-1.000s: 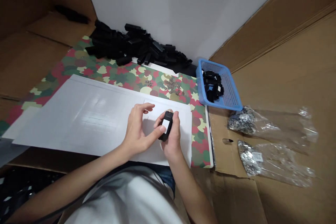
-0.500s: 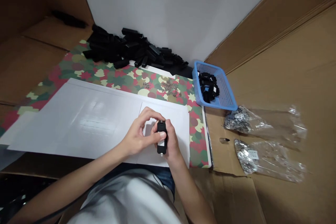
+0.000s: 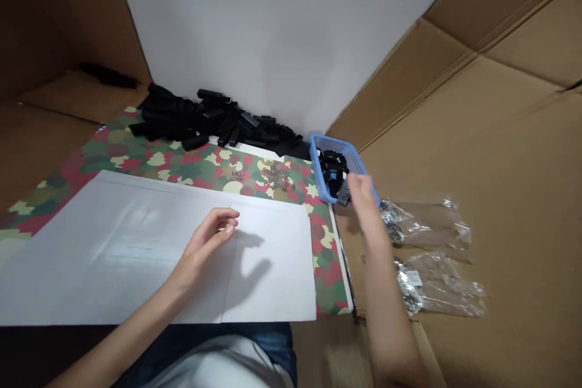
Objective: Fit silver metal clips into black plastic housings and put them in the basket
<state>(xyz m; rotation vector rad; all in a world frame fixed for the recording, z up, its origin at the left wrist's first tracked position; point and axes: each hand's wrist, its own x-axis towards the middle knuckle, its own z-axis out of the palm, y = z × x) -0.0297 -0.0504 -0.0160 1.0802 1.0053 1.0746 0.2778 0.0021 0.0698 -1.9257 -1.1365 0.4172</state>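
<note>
My right hand (image 3: 362,195), blurred by motion, is over the front right part of the blue basket (image 3: 322,193) with its fingers closed on a black part (image 3: 344,193). More black parts (image 3: 333,163) lie inside the basket. Above the white sheet (image 3: 273,267), my left hand (image 3: 217,231) hovers with curled fingers, thumb and fingertips apart and nothing between them. Its shadow falls on the sheet. Small metal pieces (image 3: 276,177) are scattered on the patterned cloth (image 3: 207,177) beyond the sheet.
A heap of black parts (image 3: 177,118) lies along the white wall at the back. Two clear bags with metal pieces, an upper one (image 3: 416,224) and a lower one (image 3: 436,282), rest on cardboard at the right. Cardboard panels stand on both sides.
My right hand has carried the black part from above the sheet to the basket. My left hand has let go of it and moved left. The view has shifted.
</note>
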